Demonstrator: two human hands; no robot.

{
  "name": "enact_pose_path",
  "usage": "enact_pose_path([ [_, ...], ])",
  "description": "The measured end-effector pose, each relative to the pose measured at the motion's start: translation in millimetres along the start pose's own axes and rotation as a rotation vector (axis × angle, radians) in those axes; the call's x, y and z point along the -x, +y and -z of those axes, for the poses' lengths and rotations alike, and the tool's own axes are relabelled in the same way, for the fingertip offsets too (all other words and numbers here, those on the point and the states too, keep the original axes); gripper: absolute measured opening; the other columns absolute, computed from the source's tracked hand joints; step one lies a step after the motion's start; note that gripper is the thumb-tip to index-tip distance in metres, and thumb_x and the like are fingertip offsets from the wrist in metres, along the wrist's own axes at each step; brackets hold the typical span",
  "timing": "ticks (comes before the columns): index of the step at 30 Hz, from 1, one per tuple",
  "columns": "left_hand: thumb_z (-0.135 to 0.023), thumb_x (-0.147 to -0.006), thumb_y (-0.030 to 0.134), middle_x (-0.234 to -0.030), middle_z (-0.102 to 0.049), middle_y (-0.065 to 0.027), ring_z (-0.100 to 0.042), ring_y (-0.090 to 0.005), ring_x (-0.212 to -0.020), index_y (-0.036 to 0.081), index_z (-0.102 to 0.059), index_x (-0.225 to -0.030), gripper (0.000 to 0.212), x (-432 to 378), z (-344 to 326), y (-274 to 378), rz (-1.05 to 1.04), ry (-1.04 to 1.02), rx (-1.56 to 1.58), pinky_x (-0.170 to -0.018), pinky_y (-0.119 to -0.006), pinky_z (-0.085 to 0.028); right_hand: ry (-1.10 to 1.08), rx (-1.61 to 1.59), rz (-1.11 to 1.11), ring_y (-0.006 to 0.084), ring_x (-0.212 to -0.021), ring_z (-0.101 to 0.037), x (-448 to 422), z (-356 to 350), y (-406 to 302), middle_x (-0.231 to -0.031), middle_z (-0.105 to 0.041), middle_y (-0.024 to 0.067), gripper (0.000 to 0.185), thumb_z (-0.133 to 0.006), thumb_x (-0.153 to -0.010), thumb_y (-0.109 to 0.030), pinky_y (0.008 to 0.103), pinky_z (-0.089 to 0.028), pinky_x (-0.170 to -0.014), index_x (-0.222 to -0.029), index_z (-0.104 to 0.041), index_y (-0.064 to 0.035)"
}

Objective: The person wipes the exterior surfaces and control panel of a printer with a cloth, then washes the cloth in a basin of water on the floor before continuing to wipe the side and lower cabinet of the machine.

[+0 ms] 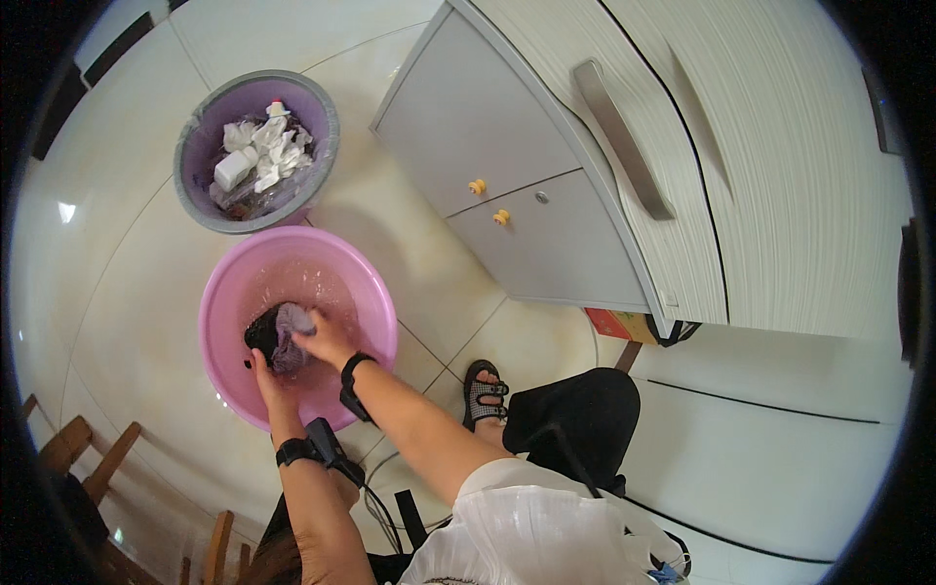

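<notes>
A pink plastic basin (227, 380) stands on the tiled floor before me with water in it. Inside lies a wet cloth item, part black and part greyish purple (292, 333). My left hand (269, 376) is at its lower left edge, thumb side against the black part. My right hand (327, 338) rests on the purple part from the right, fingers bent over it. Both hands touch the cloth, and some fingertips are hidden by it. Each wrist wears a black strap with a small device.
A purple waste bin with a grey rim (330, 139) holds crumpled tissues and a white container, just beyond the basin. A grey cabinet (468, 131) with yellow knobs stands at the right. Wooden chair legs (110, 461) are at lower left; cables (384, 504) lie near my feet.
</notes>
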State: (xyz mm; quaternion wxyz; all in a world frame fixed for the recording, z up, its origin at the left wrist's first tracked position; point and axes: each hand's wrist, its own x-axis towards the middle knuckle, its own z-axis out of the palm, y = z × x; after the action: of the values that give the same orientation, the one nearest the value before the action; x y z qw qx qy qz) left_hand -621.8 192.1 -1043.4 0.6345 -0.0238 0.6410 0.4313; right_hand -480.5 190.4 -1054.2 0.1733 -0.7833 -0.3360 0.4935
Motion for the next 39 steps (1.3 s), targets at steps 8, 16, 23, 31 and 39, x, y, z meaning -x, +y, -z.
enact_pose_path([
  [8,-0.054,-0.091,0.061,-0.122,-0.060,-0.0110,-0.060,-0.0254,-0.106,0.005,-0.056,-0.128,0.067,-6,52,29,0.164,-0.387,0.172,-0.089,-0.039,-0.051,-0.314,-0.079,0.509,0.0378,-0.085,-0.062,78,-2,-60,-0.088,-0.062,0.0226,0.048,-0.076,-0.065,-0.045,0.0456,-0.048,-0.076,-0.083,-0.066,-0.0007],
  [16,-0.053,-0.095,0.046,-0.111,-0.064,-0.0090,-0.062,-0.0225,-0.097,0.005,-0.059,-0.122,0.050,-4,29,6,0.262,-0.477,0.115,-0.083,-0.037,-0.052,0.050,-0.135,0.611,0.0396,-0.074,-0.059,97,8,-58,-0.073,-0.056,0.0208,0.042,-0.069,-0.081,-0.042,0.0485,-0.045,-0.066,-0.071,-0.063,-0.0022],
  [23,-0.051,-0.099,0.031,-0.100,-0.066,-0.0067,-0.064,-0.0203,-0.089,0.005,-0.061,-0.116,0.033,-41,30,-5,0.206,-0.458,0.129,-0.079,-0.035,-0.053,0.106,-0.001,0.548,0.0424,-0.073,-0.061,75,6,-55,-0.077,-0.062,0.0236,0.039,-0.068,-0.080,-0.037,0.0507,-0.047,-0.066,-0.072,-0.063,0.0005],
  [31,-0.061,-0.095,0.032,-0.113,-0.060,-0.0101,-0.059,-0.0226,-0.102,0.008,-0.056,-0.120,0.035,9,-17,-1,-0.084,-0.103,-0.190,-0.085,-0.039,-0.050,0.116,0.518,0.201,0.0367,-0.103,-0.060,11,49,-38,-0.116,-0.055,0.0218,0.044,-0.063,-0.085,-0.037,0.0474,-0.049,-0.088,-0.120,-0.061,-0.0099],
  [39,-0.066,-0.089,0.046,-0.134,-0.051,-0.0127,-0.047,-0.0256,-0.123,0.009,-0.049,-0.137,0.064,-34,46,-10,-0.184,-0.001,-0.236,-0.100,-0.039,-0.040,0.284,0.216,0.171,0.0381,-0.124,-0.048,-13,9,-27,-0.134,-0.050,0.0237,0.060,-0.070,-0.078,-0.030,0.0456,-0.040,-0.103,-0.133,-0.053,-0.0129],
])
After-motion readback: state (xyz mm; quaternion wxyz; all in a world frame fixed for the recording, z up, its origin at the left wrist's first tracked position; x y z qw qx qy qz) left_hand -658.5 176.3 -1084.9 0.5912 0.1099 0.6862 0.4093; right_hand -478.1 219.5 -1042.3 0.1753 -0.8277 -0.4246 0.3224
